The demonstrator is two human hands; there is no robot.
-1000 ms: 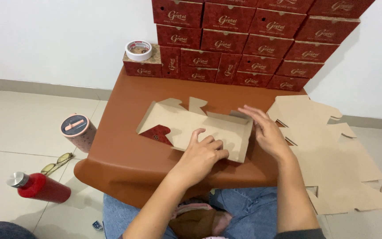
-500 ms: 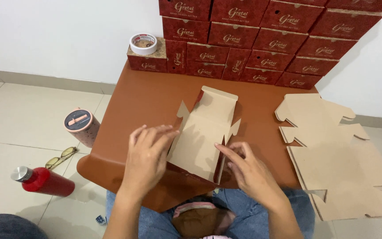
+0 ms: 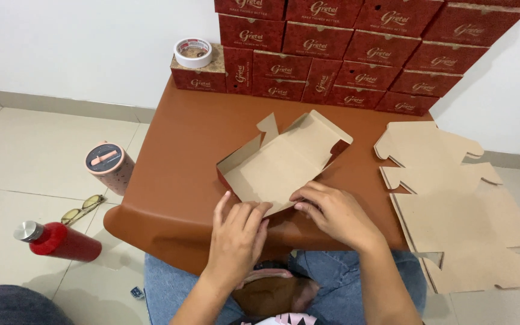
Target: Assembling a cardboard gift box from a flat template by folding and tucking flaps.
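A half-folded cardboard box [image 3: 284,159], brown inside and dark red outside, lies on the brown table [image 3: 182,156] with its side walls raised. My left hand [image 3: 236,232] presses its fingertips on the near edge of the box. My right hand [image 3: 332,213] grips the near right corner flap, fingers curled over the cardboard.
Stacked dark red boxes [image 3: 356,54] line the wall at the back, a tape roll [image 3: 192,52] on the leftmost one. Flat cardboard blanks [image 3: 458,198] lie to the right. On the floor to the left are a round tin [image 3: 108,165], glasses [image 3: 82,207] and a red bottle [image 3: 61,241].
The box blank has been turned and its walls folded up. Both hands have moved to its near edge.
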